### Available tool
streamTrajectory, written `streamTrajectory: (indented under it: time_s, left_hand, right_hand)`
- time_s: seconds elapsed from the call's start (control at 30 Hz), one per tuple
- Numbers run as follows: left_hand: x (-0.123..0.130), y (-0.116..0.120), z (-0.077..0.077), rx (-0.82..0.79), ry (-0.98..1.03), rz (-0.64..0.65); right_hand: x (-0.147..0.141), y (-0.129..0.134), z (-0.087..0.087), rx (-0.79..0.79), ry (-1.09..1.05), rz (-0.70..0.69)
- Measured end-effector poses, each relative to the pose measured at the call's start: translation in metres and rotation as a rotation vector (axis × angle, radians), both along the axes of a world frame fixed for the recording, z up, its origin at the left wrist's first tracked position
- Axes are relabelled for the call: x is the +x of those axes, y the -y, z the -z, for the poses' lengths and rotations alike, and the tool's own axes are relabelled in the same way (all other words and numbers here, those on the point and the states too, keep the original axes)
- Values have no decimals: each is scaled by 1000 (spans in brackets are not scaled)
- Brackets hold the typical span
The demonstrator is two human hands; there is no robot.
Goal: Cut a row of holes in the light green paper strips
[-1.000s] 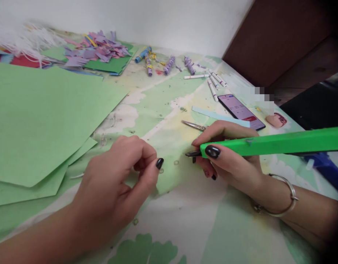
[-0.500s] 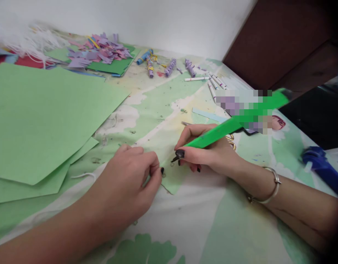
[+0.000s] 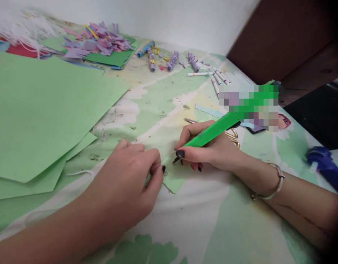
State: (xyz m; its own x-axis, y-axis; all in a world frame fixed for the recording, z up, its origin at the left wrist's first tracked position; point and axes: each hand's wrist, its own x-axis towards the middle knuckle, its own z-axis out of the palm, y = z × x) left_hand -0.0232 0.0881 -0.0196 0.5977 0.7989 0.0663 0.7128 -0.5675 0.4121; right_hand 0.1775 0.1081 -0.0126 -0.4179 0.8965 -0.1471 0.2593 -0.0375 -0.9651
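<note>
My right hand (image 3: 210, 146) is closed around a long green pen (image 3: 213, 132), its black tip resting on or just over a small light-green paper piece (image 3: 175, 181). Beside it, my left hand (image 3: 138, 172) has its fingers curled, with thumb and fingertips closed at the paper's left edge, holding it against the cloth. A small round mark shows on the paper near the left thumb. Partly hidden behind my right hand lie gold-handled scissors (image 3: 232, 136), their blades pointing left.
Large green sheets (image 3: 53, 117) lie on the left of the patterned tablecloth (image 3: 180, 227). At the back are purple and pink paper strips (image 3: 103, 44), rolled paper tubes (image 3: 173, 61) and white markers (image 3: 199, 74). A blue glue gun (image 3: 324, 165) lies right.
The view has shifted slightly. The pen tip has moved a little on the paper, and the round mark by my left thumb shows more plainly. Both hands keep their hold.
</note>
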Motion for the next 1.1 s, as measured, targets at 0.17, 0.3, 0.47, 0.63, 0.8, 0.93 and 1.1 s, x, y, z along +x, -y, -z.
streamTrajectory:
  time_s: [0.17,0.3,0.47,0.63,0.8,0.93,1.1]
  left_hand:
    - [0,0,0,3,10,8]
    - [0,0,1,14,27,26]
    - [-1,0,1,35,12,36]
    - [-1,0,0,15,5,24]
    - [-2,1,1,18,16,21]
    - [-2,0,3,33,15,22]
    - [-1,0,1,26,7,23]
  right_hand:
    - [0,0,0,5,14,-8]
    - [0,0,0,16,9,-5]
    - [-1,1,0,9,14,17]
    - [-2,1,0,-10,-23,18]
    - [-2,1,0,-3,-22,25]
    - [-1,2,0,4,-12,34]
    - [-2,2,0,8,-3,40]
